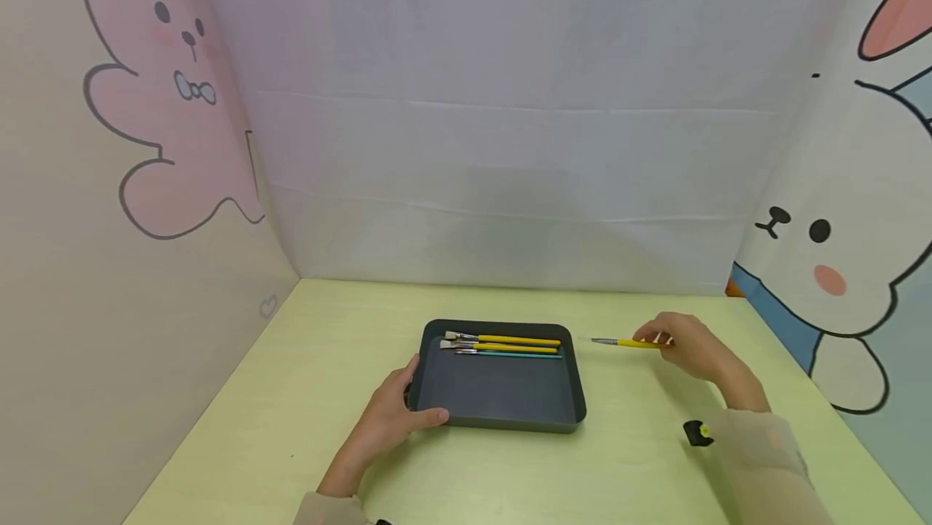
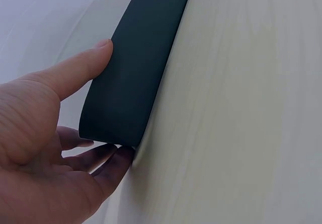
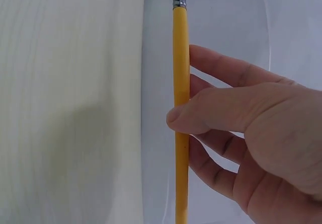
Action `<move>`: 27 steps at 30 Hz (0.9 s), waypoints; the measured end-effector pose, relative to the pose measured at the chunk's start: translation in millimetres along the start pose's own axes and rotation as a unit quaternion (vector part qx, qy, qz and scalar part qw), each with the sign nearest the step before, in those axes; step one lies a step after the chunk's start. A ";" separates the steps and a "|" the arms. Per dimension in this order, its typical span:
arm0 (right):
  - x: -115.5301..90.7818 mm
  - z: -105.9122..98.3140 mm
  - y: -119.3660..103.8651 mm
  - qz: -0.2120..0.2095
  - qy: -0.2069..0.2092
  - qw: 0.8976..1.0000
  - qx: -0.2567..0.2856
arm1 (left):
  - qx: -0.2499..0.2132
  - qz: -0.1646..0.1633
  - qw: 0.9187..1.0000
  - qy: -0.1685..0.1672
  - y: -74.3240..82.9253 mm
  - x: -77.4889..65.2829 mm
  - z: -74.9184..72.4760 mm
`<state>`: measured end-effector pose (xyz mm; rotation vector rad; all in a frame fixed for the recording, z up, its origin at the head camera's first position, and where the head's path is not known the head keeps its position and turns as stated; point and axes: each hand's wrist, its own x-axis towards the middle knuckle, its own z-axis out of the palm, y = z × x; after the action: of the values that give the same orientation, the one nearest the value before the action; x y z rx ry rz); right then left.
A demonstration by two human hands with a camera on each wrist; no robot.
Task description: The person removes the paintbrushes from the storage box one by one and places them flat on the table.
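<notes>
A dark grey rectangular tray (image 1: 502, 395) lies on the table. My left hand (image 1: 389, 420) grips its front left corner; in the left wrist view the thumb presses the tray's outer wall (image 2: 133, 63) and the other fingers curl at the lower edge. Inside, along the far side, yellow-handled paintbrushes (image 1: 520, 349) and a teal-handled one (image 1: 513, 354) lie side by side, bristles to the left. To the tray's right, my right hand (image 1: 692, 345) pinches another yellow-handled paintbrush (image 3: 181, 58) between thumb and fingers. This brush is held above the table, its tip pointing left toward the tray.
The pale yellow table (image 1: 502, 476) meets a white cloth backdrop (image 1: 510, 145) at its far edge. Side walls carry a pink cartoon figure (image 1: 167, 104) on the left and a white rabbit (image 1: 866, 282) on the right. A small black object (image 1: 697, 433) shows by the right sleeve.
</notes>
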<state>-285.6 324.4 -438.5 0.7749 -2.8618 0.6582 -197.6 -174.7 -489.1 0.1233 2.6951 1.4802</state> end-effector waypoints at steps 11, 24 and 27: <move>-0.5 2.9 10.3 -0.001 0.018 1.000 -0.019 | -0.005 0.003 1.000 -0.003 -1.3 2.0 -0.6; 2.8 13.9 16.1 -0.022 0.021 0.999 -0.022 | -0.008 -0.003 1.000 -0.004 0.0 -1.5 -1.3; 2.5 16.3 19.1 -0.020 0.018 0.999 -0.023 | -0.007 -0.003 1.000 -0.003 -0.1 -1.3 -1.3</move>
<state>-297.1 331.0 -460.0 0.8027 -2.8118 0.5922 -196.4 -175.9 -488.5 0.1199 2.6773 1.4947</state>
